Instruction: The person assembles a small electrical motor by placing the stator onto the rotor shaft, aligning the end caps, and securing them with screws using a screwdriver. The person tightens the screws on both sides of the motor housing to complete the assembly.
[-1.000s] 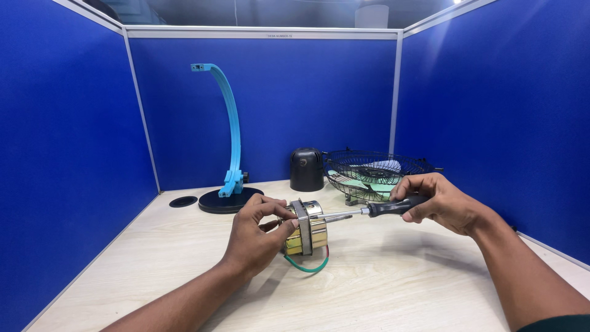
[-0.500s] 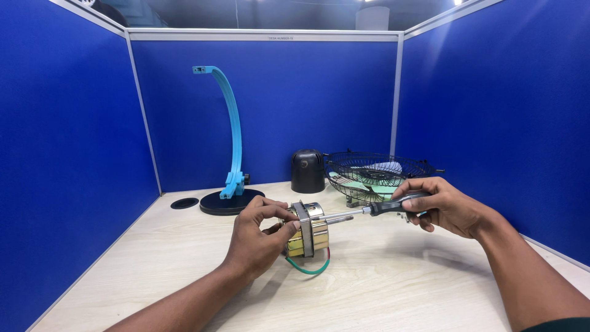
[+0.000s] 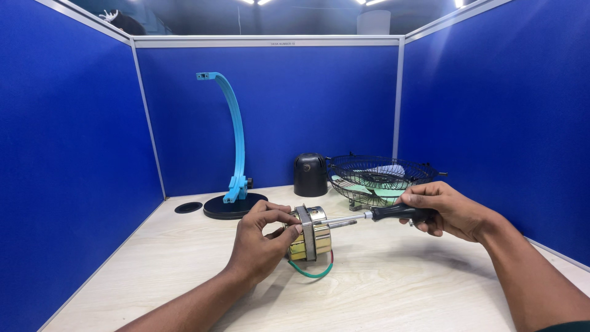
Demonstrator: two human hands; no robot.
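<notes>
Head view, centre of frame: the left hand [image 3: 261,246] is clamped around one brass-coloured fan motor [image 3: 310,232], likely heavy, rigid and smooth, best gripped round its casing. Right of centre, the right hand [image 3: 452,209] is closed on one screwdriver [image 3: 375,215], tip at the motor. One wire fan guard [image 3: 381,175] sits behind.

Open surface [image 3: 393,289] spans the lower centre and lower left of the frame. Toward the back, the blue curved stand [image 3: 232,141] on its black round base, the black motor cover [image 3: 310,174] and the wire fan guard [image 3: 378,178] block the way; blue partition walls [image 3: 74,154] close both sides.
</notes>
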